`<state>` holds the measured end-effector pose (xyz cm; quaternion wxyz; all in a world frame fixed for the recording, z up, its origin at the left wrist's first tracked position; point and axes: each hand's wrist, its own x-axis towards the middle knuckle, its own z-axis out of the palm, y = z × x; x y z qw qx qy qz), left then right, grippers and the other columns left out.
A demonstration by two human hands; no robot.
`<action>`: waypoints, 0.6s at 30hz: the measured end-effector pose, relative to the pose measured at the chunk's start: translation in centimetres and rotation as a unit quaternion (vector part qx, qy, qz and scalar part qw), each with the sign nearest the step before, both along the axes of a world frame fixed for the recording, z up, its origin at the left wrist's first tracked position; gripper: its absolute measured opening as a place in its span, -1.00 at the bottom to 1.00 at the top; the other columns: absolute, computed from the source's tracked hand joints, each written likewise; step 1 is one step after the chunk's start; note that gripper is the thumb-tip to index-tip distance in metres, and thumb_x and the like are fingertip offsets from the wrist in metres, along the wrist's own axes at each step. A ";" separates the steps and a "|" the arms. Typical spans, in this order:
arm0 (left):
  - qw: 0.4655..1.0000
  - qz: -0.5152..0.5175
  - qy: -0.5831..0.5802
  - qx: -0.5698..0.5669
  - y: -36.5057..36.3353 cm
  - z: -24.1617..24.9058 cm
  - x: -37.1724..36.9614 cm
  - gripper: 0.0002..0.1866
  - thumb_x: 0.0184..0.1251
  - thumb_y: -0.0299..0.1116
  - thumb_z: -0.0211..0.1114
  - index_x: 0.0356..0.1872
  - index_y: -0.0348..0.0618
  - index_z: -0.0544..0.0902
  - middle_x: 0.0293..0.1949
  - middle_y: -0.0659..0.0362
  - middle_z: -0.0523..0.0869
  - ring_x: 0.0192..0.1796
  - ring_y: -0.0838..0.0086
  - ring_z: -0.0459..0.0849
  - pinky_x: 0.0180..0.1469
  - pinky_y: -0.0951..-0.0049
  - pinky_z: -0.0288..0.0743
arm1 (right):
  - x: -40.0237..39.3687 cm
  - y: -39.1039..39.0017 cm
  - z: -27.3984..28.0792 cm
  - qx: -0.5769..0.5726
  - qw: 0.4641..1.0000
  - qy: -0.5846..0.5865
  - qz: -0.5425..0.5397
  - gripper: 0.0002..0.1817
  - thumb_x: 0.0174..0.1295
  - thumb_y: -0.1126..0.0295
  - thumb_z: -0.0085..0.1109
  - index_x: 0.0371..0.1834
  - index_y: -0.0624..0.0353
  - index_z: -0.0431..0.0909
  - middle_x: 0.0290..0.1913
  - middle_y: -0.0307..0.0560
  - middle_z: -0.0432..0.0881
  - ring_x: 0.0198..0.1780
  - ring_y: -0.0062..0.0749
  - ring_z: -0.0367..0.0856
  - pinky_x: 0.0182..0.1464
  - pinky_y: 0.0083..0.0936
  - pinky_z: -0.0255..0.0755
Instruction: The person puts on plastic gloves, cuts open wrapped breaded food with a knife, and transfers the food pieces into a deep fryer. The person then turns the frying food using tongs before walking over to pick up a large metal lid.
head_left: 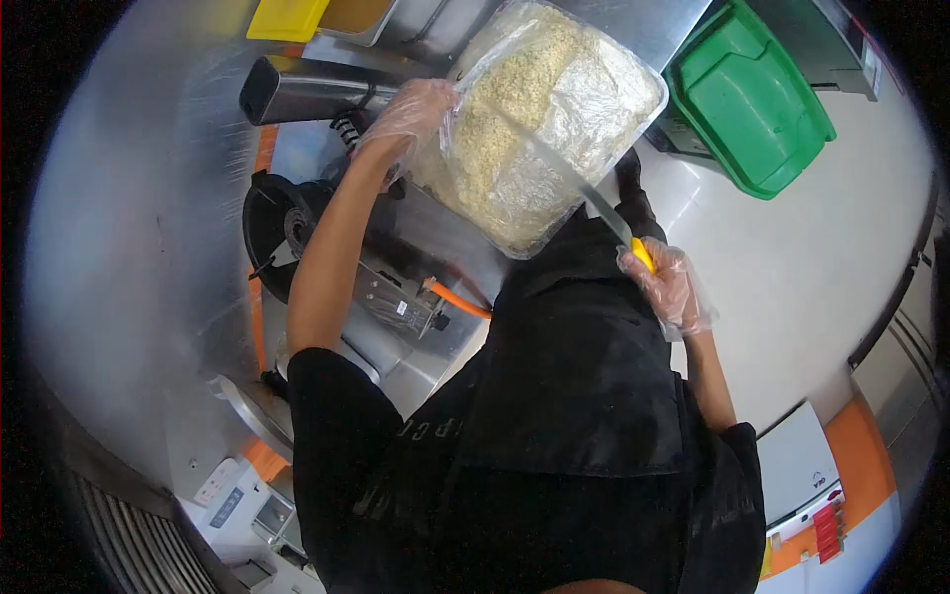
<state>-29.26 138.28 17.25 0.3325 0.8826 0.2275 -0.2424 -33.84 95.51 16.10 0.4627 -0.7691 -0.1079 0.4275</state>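
A white tray (661, 97) holds a heap of pale, finely chopped food (492, 134), partly covered by crinkled clear plastic film (591, 109). My right hand (675, 287), in a clear plastic glove, is closed around the yellow handle of a long knife (569, 176). Its blade reaches up and left across the tray, over the food and film. At the tray's left edge, my gloved left hand (411, 114) pinches a gathered edge of the film. Its fingertips are partly hidden by the glove and film.
A green plastic bin (757, 109) stands right of the tray. On the steel counter at left are a stainless steel container (307, 89), a black round machine part (267, 233) and an orange hose (460, 299). A yellow container (287, 18) sits at the top.
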 end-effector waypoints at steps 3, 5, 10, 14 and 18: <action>0.997 -0.053 0.012 0.051 -0.1 -0.2 -0.1 -0.51 0.57 -0.11 -0.03 0.17 -0.31 0.63 0.14 -0.10 0.72 0.19 0.12 0.66 0.27 0.21 0.44 | 0.8 1.0 2.9 -0.085 0.986 -0.051 0.133 -0.54 0.42 -0.09 0.22 -0.23 0.14 0.59 -0.48 0.08 0.56 -0.41 -0.06 0.57 -0.30 -0.18 0.40; 0.986 -0.111 0.029 0.121 -0.7 0.4 -0.1 -0.49 0.61 -0.11 -0.10 0.22 -0.29 0.60 0.18 -0.10 0.70 0.24 0.09 0.64 0.29 0.17 0.42 | 0.5 1.6 3.2 -0.110 0.966 -0.110 0.204 -0.54 0.42 -0.13 0.18 -0.16 0.11 0.58 -0.39 0.11 0.66 -0.29 0.09 0.68 -0.23 -0.09 0.51; 0.981 -0.124 -0.019 0.151 -1.3 0.4 -0.2 -0.64 0.47 -0.43 -0.11 -0.03 -0.41 0.65 0.04 -0.26 0.70 0.14 -0.12 0.68 0.20 0.04 0.56 | -1.0 5.0 3.6 -0.098 0.927 -0.254 0.257 -0.54 0.43 -0.10 0.13 -0.21 0.13 0.58 -0.39 0.08 0.68 -0.31 0.03 0.71 -0.27 -0.09 0.59; 0.966 -0.182 -0.025 0.184 1.1 -3.6 0.3 -0.62 0.56 -0.35 -0.08 0.15 -0.33 0.62 0.15 -0.22 0.66 0.23 -0.08 0.63 0.30 0.08 0.49 | -1.3 8.2 4.8 -0.106 0.913 -0.302 0.253 -0.56 0.42 -0.04 0.17 -0.26 0.19 0.59 -0.41 0.09 0.66 -0.35 -0.02 0.70 -0.28 -0.16 0.59; 0.947 -0.231 -0.087 0.206 2.5 -6.0 0.0 -0.65 0.52 -0.40 -0.05 0.09 -0.36 0.63 0.14 -0.24 0.66 0.23 -0.09 0.62 0.28 0.07 0.50 | -1.9 9.8 3.1 -0.075 0.917 -0.335 0.202 -0.56 0.42 -0.01 0.18 -0.24 0.22 0.62 -0.41 0.13 0.68 -0.32 0.02 0.71 -0.26 -0.11 0.58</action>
